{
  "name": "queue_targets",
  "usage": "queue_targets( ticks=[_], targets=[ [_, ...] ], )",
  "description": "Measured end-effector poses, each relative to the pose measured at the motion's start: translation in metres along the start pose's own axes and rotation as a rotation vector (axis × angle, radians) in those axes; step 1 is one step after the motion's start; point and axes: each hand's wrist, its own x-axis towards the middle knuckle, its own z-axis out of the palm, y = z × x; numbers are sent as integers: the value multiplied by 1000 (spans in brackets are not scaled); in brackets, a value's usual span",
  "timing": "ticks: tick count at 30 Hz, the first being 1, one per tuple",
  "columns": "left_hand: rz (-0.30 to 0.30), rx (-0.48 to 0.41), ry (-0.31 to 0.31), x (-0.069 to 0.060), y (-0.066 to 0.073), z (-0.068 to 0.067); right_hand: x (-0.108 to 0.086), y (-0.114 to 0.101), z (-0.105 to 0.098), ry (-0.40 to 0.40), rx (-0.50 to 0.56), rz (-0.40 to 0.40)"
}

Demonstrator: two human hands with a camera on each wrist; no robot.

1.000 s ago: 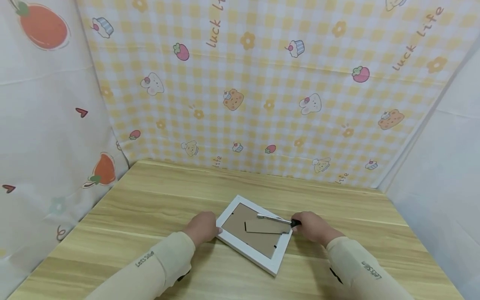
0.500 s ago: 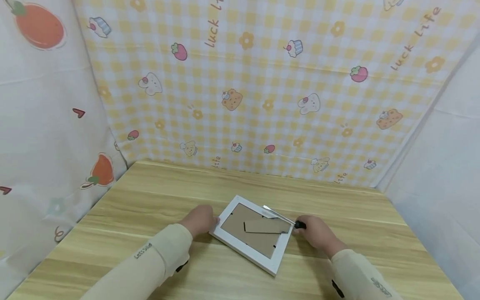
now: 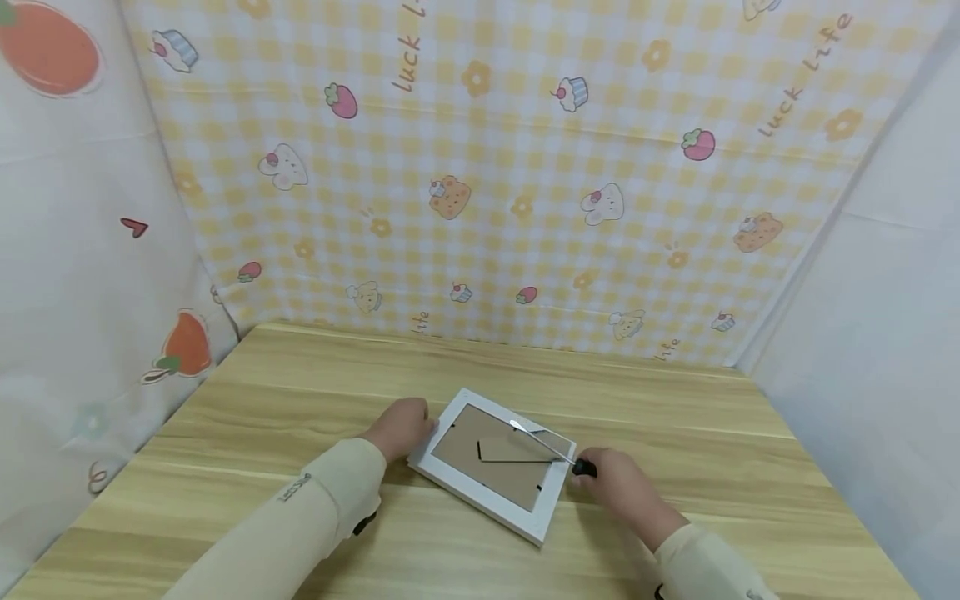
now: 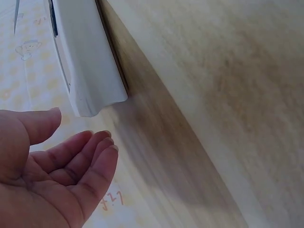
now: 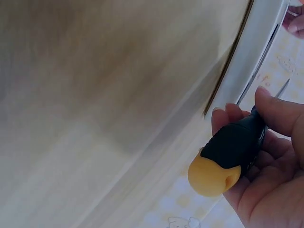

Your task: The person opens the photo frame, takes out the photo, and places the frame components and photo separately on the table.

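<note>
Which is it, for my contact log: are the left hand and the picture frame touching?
Apart: in the left wrist view, a strip of background shows between the left hand and the picture frame.

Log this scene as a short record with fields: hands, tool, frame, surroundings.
Left hand: beside the picture frame's left side, fingers loosely curled
Right hand: grips the screwdriver
Screwdriver: dark handle, yellow end; shaft over the frame's back, contact unclear
Picture frame: white, back up
Backing: brown, with stand
Table: wood-grained
Cloth behind: yellow-and-white check, cartoon prints
</note>
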Motion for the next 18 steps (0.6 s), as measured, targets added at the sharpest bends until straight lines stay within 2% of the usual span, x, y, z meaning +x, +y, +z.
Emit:
queue_targets(
  ticks=[11, 18],
  targets=[
    [-20, -29, -14, 4, 5, 0, -3, -9, 13, 4, -7, -5],
    [-28, -29, -21, 7, 5, 4, -4, -12, 13, 25, -46, -8]
  ],
)
